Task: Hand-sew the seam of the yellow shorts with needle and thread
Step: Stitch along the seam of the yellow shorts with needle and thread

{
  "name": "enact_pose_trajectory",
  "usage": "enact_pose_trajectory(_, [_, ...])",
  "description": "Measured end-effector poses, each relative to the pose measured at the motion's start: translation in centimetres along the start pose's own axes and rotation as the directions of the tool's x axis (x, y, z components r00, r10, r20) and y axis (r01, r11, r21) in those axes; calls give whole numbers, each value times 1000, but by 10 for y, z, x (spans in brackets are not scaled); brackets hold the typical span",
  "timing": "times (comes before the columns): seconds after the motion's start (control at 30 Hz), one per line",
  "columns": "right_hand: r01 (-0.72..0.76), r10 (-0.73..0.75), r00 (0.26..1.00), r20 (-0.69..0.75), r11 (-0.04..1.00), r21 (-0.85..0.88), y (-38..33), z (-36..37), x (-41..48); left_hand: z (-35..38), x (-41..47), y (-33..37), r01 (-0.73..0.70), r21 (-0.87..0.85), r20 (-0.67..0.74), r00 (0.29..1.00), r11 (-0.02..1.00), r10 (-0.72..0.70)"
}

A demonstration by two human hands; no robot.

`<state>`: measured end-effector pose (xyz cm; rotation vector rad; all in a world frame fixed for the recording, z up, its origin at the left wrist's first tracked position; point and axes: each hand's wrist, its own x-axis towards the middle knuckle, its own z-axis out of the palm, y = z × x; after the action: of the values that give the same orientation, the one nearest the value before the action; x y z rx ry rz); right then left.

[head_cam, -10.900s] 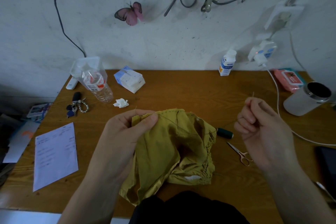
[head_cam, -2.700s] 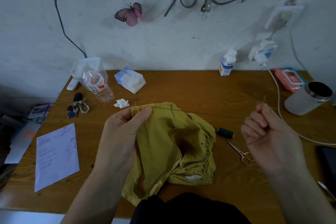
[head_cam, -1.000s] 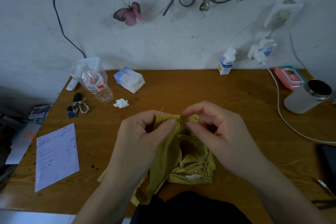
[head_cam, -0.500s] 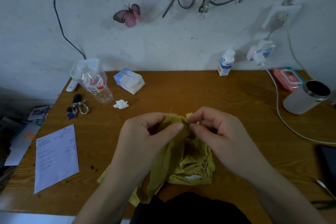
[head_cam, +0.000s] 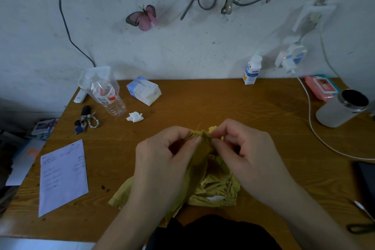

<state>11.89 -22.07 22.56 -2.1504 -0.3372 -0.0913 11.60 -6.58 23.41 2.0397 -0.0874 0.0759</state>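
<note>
The yellow shorts [head_cam: 215, 186] lie bunched on the wooden table [head_cam: 203, 99] in front of me, their top edge raised between both hands. My left hand [head_cam: 162, 160] pinches the raised seam edge between thumb and fingers. My right hand [head_cam: 247, 154] meets it from the right, fingertips curled and pinching at the same spot of fabric. The needle and thread are hidden by my fingers.
A plastic bottle [head_cam: 105, 95], keys [head_cam: 85, 122], a crumpled tissue [head_cam: 135, 116] and a tissue box [head_cam: 144, 92] lie at the back left. A paper sheet [head_cam: 61, 176] lies left. A white cable [head_cam: 310, 128], a steel-rimmed cup [head_cam: 343, 107] and a small white bottle [head_cam: 251, 70] stand right.
My right hand, earlier held out to the right with the needle and a taut thread, has come in to the seam. Both hands now pinch the fabric together, slightly higher than half a second ago.
</note>
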Motion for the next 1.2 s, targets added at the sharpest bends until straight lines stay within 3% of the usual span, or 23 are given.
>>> enact_pose_trajectory(0.23, [13, -19, 999, -35, 987, -163, -5, 9, -1, 13, -7, 0, -166, 184, -41, 983, 969, 176])
enact_pose_trajectory(0.4, [-68, 68, 998, 1, 998, 18, 0, 3, 1, 4, -3, 4, -13, -46, 6, 1000, 999, 14])
enact_pose_trajectory(0.6, [-121, 98, 991, 95, 949, 292, 0, -7, 1, -2, 3, 1, 112, -138, 29, 994, 984, -109])
enact_pose_trajectory(0.77, [-247, 149, 963, 226, 822, 514, 6, -11, 4, -4, 6, 2, 214, -250, 93, 976, 944, -197])
enact_pose_trajectory(0.9, [-358, 173, 926, 336, 685, 634, 12, -14, 7, -7, 9, 0, 358, -396, 244, 929, 846, -279])
enact_pose_trajectory(1.2, [-459, 180, 881, 437, 549, 699, 16, -15, 7, -6, 13, -3, 476, -517, 412, 867, 711, -281])
